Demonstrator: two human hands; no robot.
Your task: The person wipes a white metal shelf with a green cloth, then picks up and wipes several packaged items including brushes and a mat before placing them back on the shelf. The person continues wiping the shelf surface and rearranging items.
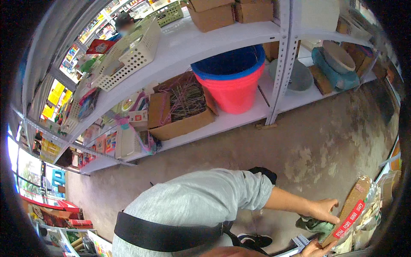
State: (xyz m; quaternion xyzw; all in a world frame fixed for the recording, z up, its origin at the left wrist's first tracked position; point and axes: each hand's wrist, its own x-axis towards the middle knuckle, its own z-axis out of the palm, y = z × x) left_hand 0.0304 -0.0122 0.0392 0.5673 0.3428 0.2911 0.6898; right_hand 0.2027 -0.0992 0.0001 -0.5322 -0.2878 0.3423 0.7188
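Observation:
My left hand [322,211] reaches to the right from a rolled grey sleeve, with a crumpled green cloth [316,226] under its palm. Its thumb and forefinger spread close to a narrow brown cardboard box [354,192], which has a red strip with writing along its side. At the lower end of that box, my right hand [316,249] grips its edge; the bottom of the picture cuts this hand off. Clear plastic packets [369,218] lie just beyond the box, their contents too blurred to name.
A metal shelving unit [221,38] carries a red bucket with a blue rim [231,86], a carton of wire-like sticks [186,99] and perforated baskets [135,53]. A shelf upright [282,70] meets the concrete floor [224,151]. A person [124,24] is behind the shelves.

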